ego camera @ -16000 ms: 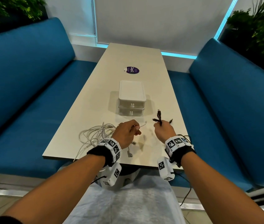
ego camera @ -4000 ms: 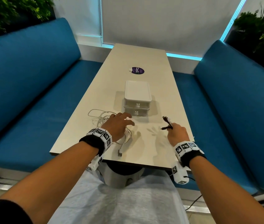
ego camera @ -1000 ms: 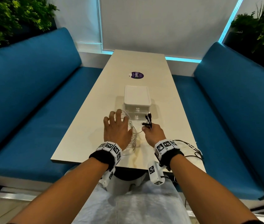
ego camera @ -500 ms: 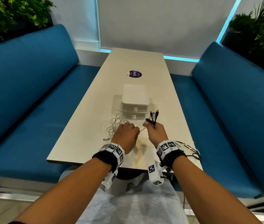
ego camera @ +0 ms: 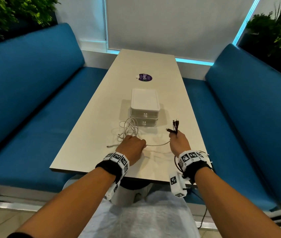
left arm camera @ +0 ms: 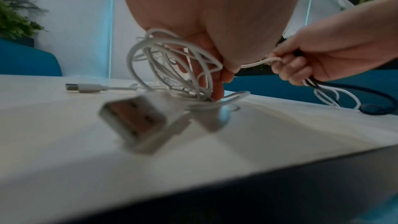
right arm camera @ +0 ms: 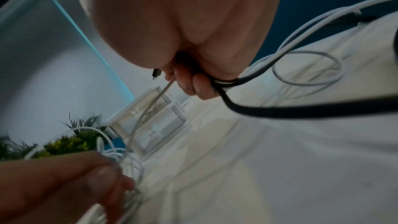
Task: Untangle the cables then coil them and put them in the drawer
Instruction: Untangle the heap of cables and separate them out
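Note:
A tangle of white cables (ego camera: 129,128) lies on the table in front of the white two-drawer box (ego camera: 144,107). My left hand (ego camera: 130,146) grips the white loops (left arm camera: 170,67) low over the tabletop. My right hand (ego camera: 177,141) holds a bundle of black and white cables (right arm camera: 243,81), with black plugs (ego camera: 175,125) sticking up above its fist. One white strand (ego camera: 158,144) runs between the two hands. White USB plugs (left arm camera: 133,123) lie loose on the table near my left wrist. Both drawers look shut.
The long beige table (ego camera: 146,69) carries a purple round sticker (ego camera: 144,77) beyond the drawer box. Blue benches (ego camera: 24,93) flank both sides. Cable slack (ego camera: 203,155) hangs off the table's near right edge by my right wrist.
My hands have moved apart: the right one went right with its black plugs, and the white strand now stretches between them. The white tangle stays by the drawer box.

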`<state>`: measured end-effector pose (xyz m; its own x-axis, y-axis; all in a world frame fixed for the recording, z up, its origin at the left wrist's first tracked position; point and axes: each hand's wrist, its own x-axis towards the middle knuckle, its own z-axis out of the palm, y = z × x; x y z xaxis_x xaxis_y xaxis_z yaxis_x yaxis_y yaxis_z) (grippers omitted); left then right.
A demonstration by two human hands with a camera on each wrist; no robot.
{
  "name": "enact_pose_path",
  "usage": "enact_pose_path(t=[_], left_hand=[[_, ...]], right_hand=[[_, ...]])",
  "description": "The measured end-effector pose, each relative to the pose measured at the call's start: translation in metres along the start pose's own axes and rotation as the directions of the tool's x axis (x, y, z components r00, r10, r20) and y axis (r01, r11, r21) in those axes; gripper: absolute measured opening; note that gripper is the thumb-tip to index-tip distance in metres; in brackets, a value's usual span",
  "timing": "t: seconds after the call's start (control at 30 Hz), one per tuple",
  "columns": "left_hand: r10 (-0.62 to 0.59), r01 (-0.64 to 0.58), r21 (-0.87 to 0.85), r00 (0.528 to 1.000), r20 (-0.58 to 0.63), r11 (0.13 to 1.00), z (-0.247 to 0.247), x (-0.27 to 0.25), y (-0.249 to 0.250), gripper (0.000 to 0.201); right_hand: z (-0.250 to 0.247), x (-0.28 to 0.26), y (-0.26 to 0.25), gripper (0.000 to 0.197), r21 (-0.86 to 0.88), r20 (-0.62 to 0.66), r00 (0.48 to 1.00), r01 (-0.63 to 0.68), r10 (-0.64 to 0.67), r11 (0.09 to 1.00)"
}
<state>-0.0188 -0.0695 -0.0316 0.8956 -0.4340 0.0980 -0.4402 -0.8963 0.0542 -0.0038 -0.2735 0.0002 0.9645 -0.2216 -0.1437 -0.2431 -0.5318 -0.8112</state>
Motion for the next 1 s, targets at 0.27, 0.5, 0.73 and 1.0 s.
enact_pose_path(t=[0.27, 0.5, 0.73, 1.0], left_hand=[[0.010, -0.014, 0.112, 0.999, 0.034, 0.994, -0.004, 0.000, 0.005, 0.019], [0.033, -0.042, 0.163, 0.998, 0.056, 0.986, -0.006, -0.001, 0.003, 0.024], [0.043, -0.043, 0.040, 0.999, -0.001, 0.998, 0.002, -0.008, -0.015, 0.032], [-0.033, 0.033, 0.109, 0.999, -0.001, 0.994, -0.008, -0.018, -0.024, 0.030]], right_hand=[[0.025, -0.026, -0.041, 0.022, 0.453, 0.276, 0.952, -0.010, -0.129, 0.892], [0.038, -0.032, -0.036, 0.020, -0.129, 0.445, 0.865, 0.317, -0.231, 0.940], [0.007, -0.018, -0.009, 0.023, -0.514, 0.439, 0.856, 0.489, -0.273, 0.705], [-0.040, -0.004, 0.024, 0.027, -0.716, 0.154, 0.984, 0.175, -0.092, 0.676]])
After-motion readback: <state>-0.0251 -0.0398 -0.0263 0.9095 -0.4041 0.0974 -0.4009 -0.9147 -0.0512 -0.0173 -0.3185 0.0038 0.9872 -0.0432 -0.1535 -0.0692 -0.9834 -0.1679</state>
